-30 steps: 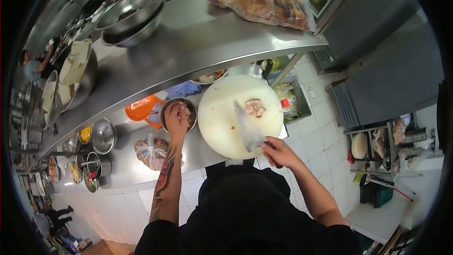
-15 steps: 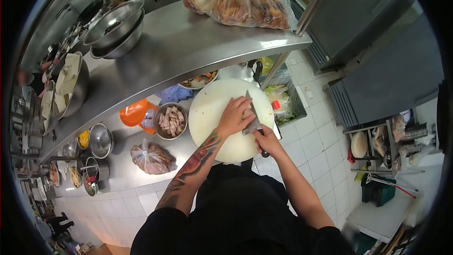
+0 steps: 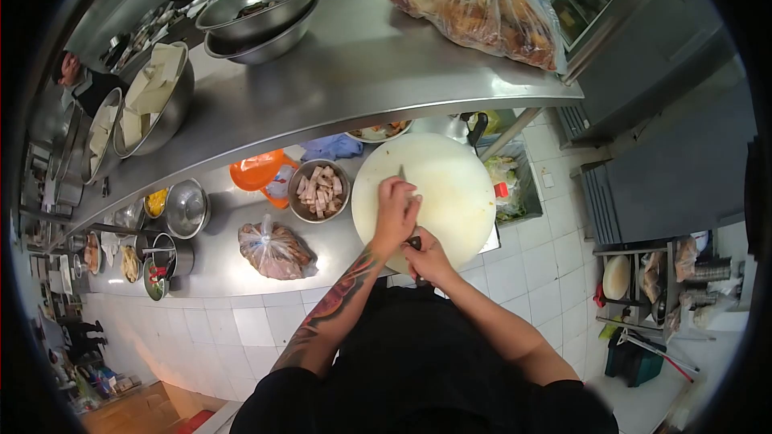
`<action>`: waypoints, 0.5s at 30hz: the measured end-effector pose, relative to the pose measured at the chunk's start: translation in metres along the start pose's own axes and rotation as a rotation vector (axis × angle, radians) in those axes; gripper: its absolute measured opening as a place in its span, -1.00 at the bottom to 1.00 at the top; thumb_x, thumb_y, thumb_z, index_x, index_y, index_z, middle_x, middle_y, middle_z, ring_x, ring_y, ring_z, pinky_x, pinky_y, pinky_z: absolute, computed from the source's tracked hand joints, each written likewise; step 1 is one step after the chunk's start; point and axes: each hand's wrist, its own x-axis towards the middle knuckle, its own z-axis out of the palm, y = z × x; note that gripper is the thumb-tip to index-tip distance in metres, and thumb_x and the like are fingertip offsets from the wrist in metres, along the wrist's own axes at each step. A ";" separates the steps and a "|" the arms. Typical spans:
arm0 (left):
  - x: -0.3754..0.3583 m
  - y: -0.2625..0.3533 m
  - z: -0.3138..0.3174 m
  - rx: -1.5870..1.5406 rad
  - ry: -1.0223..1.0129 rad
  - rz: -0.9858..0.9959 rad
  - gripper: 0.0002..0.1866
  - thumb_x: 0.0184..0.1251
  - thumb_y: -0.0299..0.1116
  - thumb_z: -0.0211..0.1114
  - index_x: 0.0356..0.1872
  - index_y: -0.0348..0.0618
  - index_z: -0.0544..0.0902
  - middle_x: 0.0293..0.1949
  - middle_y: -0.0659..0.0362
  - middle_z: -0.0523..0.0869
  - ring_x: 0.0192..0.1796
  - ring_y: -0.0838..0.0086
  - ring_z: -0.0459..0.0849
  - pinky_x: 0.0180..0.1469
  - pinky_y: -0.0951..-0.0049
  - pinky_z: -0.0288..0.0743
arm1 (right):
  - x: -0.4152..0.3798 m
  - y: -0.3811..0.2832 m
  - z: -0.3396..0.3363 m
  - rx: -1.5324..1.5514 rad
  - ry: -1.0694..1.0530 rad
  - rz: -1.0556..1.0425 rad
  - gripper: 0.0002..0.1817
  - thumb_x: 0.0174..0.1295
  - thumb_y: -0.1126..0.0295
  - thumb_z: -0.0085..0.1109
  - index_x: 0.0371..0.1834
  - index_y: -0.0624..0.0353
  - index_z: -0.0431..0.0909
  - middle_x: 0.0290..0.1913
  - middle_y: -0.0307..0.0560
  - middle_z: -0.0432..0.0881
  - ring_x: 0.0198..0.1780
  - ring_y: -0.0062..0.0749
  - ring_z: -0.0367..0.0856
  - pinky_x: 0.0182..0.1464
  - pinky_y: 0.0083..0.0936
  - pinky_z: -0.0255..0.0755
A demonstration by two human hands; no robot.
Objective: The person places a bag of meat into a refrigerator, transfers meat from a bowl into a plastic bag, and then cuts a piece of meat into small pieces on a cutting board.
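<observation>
My right hand (image 3: 428,259) is closed round the black handle of a knife (image 3: 401,169), over the near part of the round white cutting board (image 3: 450,193). The blade's tip shows just beyond my left hand (image 3: 396,213); the rest of it is mostly covered. My left hand is curled beside the blade near the board's left side, and what lies within its fingers is hidden. Left of the board, a steel bowl (image 3: 344,210) holds cut pieces of meat (image 3: 319,190).
A tied plastic bag of food (image 3: 273,251) lies left of the bowl. Orange containers (image 3: 257,169) stand behind it. A raised steel shelf (image 3: 346,56) bears nested bowls (image 3: 261,12) and a large bag (image 3: 482,12). A person (image 3: 84,84) is at far left.
The camera view has shifted. Both hands have moved leftward over the board with the knife, whose blade has turned. My left hand has gone from spread over meat to curled; that meat no longer shows.
</observation>
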 end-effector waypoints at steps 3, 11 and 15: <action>0.012 -0.012 -0.055 0.168 0.187 0.007 -0.74 0.37 -0.47 0.39 0.03 -0.20 0.62 0.13 -0.15 0.55 0.22 -0.10 0.56 0.32 0.02 0.43 | 0.015 -0.029 0.040 -0.163 -0.171 -0.056 -0.80 0.53 0.40 0.22 0.00 0.23 0.41 -0.49 -0.16 0.59 -0.70 -0.50 0.52 -0.67 -0.46 0.35; 0.047 -0.107 -0.133 0.328 0.219 -0.027 -0.84 0.47 -0.37 0.36 -0.05 -0.18 0.72 -0.05 -0.07 0.71 0.02 -0.10 0.69 0.14 0.06 0.55 | -0.001 -0.035 0.018 -0.299 -0.106 0.004 -0.63 0.49 0.29 0.30 0.16 0.30 0.47 -0.54 -0.16 0.54 -0.68 -0.47 0.57 -0.63 -0.40 0.42; 0.140 -0.156 -0.088 0.425 0.087 0.220 -0.77 0.41 -0.43 0.45 0.03 -0.22 0.76 -0.08 -0.09 0.79 0.05 0.03 0.74 0.15 0.18 0.62 | -0.053 -0.035 -0.031 -0.171 0.056 0.032 -0.64 0.54 0.35 0.25 0.27 0.29 0.48 -0.50 -0.20 0.54 -0.68 -0.54 0.53 -0.61 -0.48 0.40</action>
